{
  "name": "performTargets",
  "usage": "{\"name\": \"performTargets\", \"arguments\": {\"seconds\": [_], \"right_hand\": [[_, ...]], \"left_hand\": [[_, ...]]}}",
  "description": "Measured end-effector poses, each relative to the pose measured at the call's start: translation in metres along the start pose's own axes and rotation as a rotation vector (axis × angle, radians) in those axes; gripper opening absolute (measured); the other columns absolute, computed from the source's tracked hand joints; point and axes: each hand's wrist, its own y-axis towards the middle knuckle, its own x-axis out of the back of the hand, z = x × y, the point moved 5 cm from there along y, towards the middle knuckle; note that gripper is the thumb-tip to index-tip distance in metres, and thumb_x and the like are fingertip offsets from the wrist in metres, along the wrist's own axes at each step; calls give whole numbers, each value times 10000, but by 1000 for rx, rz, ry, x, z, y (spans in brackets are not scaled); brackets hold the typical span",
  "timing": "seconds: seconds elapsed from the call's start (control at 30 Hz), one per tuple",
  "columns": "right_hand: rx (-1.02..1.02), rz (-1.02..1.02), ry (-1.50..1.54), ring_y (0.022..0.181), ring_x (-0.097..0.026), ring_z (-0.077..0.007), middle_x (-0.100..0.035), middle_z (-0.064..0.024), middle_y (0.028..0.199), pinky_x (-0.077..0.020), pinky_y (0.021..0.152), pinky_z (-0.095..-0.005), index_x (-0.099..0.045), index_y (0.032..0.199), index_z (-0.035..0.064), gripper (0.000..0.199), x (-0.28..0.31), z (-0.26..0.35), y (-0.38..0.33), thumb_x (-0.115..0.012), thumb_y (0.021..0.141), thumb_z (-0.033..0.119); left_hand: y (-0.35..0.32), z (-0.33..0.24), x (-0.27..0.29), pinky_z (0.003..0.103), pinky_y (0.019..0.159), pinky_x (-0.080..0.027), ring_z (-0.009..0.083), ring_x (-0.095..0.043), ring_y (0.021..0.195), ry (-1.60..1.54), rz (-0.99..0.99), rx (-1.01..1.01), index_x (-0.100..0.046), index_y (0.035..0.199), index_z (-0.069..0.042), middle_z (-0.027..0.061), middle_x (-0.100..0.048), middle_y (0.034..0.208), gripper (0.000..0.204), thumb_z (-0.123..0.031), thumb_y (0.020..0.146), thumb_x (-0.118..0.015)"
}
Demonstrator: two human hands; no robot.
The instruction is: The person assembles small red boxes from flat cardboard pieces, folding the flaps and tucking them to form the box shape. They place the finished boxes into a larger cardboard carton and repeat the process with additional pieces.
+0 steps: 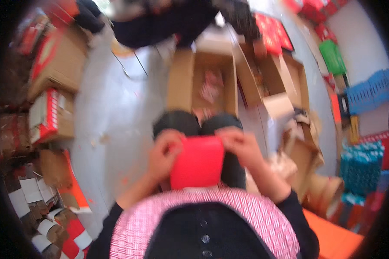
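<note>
I see left hand [166,152] and right hand [240,144], fingers closed, pinching a red sheet [198,163]; at twelve o'clock, knees [177,121] partly hide a carton [180,81] (contents [212,86] blurred).

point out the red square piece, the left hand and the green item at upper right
Red square piece [197,162], head view, middle of its face
Left hand [163,153], head view, back of it
Green item [332,58], head view, middle of its surface

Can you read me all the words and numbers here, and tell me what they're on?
None can be read.
Red sheet between the left hand and right hand: no writing visible.
Red-and-white carton on the left: markings too blurred.
Red-and-gold package at upper right: too blurred.
</note>
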Motion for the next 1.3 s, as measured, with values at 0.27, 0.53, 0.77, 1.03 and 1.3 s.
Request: {"name": "performTargets", "arguments": {"seconds": [0.27, 0.53, 0.77, 1.03, 1.3], "right_hand": [[-142, 195, 123, 791, -631, -134, -671, -109, 947, -521, 740, -270, -664, 944, -42, 171, -14, 16, 18, -684, 816, 70], [190, 170, 98, 976, -603, -160, -615, -125, 1103, -496, 802, -260, -636, 896, 2, 114, -44, 23, -13, -675, 793, -26], [342, 53, -85, 955, -593, -165, -607, -135, 1060, -501, 780, -268, -616, 946, 1, 113, -48, 39, -26, -617, 834, -11], [611, -78, -325, 989, -572, -320, -586, -188, 1055, -452, 884, -365, -582, 1017, 3, 183, -77, 47, -21, -513, 848, -14], [754, 142, -368, 1009, -564, -319, -577, -191, 1082, -446, 898, -376, -537, 1112, 1, 263, -92, 81, 5, -515, 851, -13]], "left_hand": [[3, -31, 0, 305, 895, -430, 210, -564, 1002, 157, 150, -163, -590, 887, -39, 95, -595, 1031, 151, -79, 791, -698], [-12, -9, 11, 302, 902, -432, 195, -574, 997, 28, 77, -28, -581, 874, -26, 96, -610, 1049, 137, -84, 807, -686], [-8, -9, 11, 299, 928, -459, 178, -603, 1046, 129, 273, -163, -671, 1061, -51, 105, -640, 1149, 230, -76, 833, -656], [-4, -24, 28, 299, 943, -445, 207, -595, 1076, 228, 390, -56, -648, 1112, -45, 147, -621, 1169, 254, -119, 869, -626], [28, -81, 18, 482, 859, -437, 433, -551, 1027, 921, 807, 210, -389, 1285, 13, 287, -569, 1112, 649, -516, 912, -441]]}}
